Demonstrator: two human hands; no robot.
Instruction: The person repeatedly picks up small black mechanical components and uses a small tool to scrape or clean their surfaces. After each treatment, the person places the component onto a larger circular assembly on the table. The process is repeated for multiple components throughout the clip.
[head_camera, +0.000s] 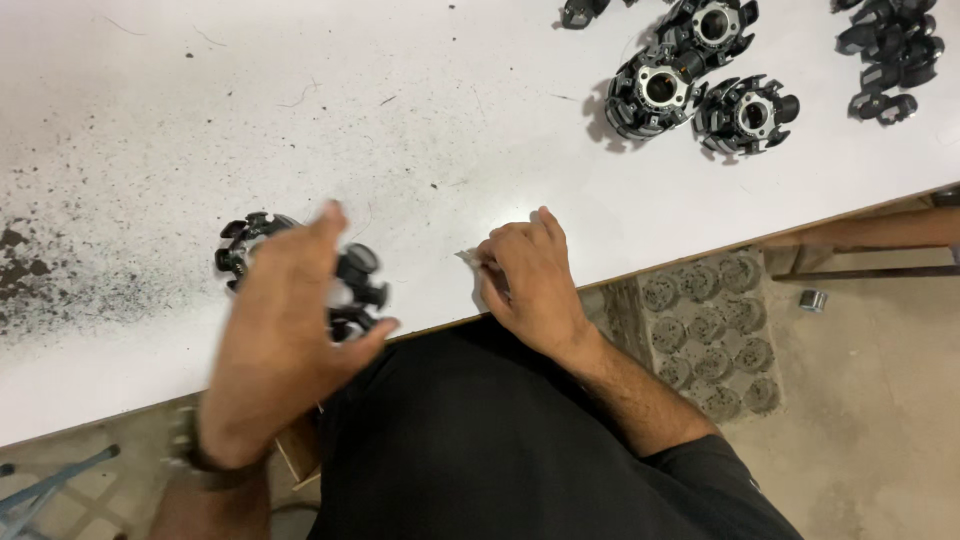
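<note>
On the white tabletop's near edge (120, 390), the left hand (285, 320) curls loosely over a black ring-shaped toothed plastic part (355, 270) while the right hand (530, 280) pinches a small pale scrap (468, 257), three similar finished-looking parts (700, 75) grouped far right

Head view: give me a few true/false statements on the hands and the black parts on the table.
1. The left hand is on a black round part near the table edge. True.
2. The right hand grips a black part. False: it pinches a small pale scrap on the white table.
3. Three black round parts sit grouped at the far right. True.
4. The table's left side is spotless. False: dark specks cover it.
5. A grey tray lies on the floor. True.
</note>
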